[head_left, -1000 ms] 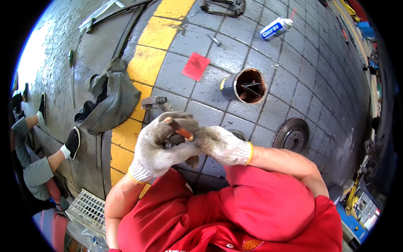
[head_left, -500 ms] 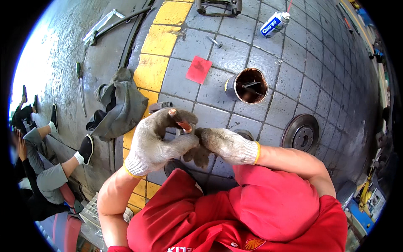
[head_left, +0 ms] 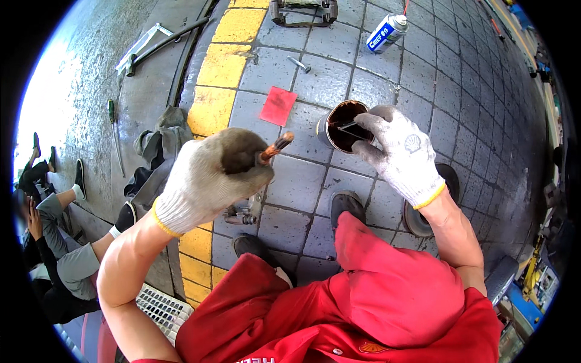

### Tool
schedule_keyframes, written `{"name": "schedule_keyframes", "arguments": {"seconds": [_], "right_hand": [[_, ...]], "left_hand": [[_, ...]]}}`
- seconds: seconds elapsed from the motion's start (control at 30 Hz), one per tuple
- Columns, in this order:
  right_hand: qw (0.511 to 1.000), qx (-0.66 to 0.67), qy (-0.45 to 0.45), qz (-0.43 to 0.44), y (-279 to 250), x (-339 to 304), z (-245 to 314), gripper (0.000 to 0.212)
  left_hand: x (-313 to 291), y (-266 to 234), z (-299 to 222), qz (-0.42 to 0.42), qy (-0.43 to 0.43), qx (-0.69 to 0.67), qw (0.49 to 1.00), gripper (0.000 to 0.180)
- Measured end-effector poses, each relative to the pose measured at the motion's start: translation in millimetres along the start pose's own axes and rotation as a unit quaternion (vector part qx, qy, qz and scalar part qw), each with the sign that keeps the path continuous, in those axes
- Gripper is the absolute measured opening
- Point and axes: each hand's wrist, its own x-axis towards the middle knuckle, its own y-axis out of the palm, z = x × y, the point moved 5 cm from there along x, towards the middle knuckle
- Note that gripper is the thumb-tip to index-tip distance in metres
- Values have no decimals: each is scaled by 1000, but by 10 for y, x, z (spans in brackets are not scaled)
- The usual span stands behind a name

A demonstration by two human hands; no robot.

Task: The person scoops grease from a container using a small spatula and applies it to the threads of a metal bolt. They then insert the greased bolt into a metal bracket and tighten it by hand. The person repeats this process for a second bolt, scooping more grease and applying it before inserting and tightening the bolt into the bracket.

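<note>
In a soiled, grey-white work glove, my left hand (head_left: 209, 175) is closed around a metal pin (head_left: 277, 148) coated in copper-coloured grease, its tip poking out past the fingers. My right hand (head_left: 402, 151), gloved the same way, is at the mouth of a dark round can (head_left: 327, 136) with brown paste smeared inside. Its thumb and forefinger are apart over the rim. A thin dark stick (head_left: 348, 126) leans inside the can close to the forefinger; whether they touch I cannot tell. Below my left hand lies a metal brake part (head_left: 242, 212), partly hidden.
A brake disc (head_left: 414, 218) lies by my right forearm. Farther off are a red square sheet (head_left: 278, 106), a bolt (head_left: 299, 65), a blue-white spray can (head_left: 386, 34) and a metal bracket (head_left: 302, 12). Left are a grey cloth (head_left: 163, 145), a screwdriver (head_left: 113, 115) and a seated person.
My hands were together in front of me and are now apart. The right has moved up and right to the can; the left has moved slightly left and up, still holding the pin.
</note>
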Motion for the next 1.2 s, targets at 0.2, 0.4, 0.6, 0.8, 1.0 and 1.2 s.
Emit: {"name": "schedule_keyframes", "arguments": {"seconds": [0.2, 0.4, 0.6, 0.8, 1.0, 1.2], "right_hand": [[998, -47, -6, 48, 167, 39, 7, 30], [995, -82, -42, 32, 222, 69, 28, 18], [994, -23, 0, -106, -101, -26, -14, 9], [971, 105, 181, -115, -396, -193, -326, 16], [889, 302, 288, -187, -640, -356, -538, 17], [844, 355, 296, -272, -868, -489, -570, 20]], "left_hand": [[187, 153, 140, -40, 71, 78, 994, 33], [268, 203, 124, -42, 106, 155, 981, 31], [344, 225, 157, -65, 137, 142, 978, 32], [448, 209, 173, -85, 131, 119, 980, 32], [508, 245, 188, -93, 132, 124, 979, 33], [574, 351, 170, -59, 124, 122, 983, 33]]}}
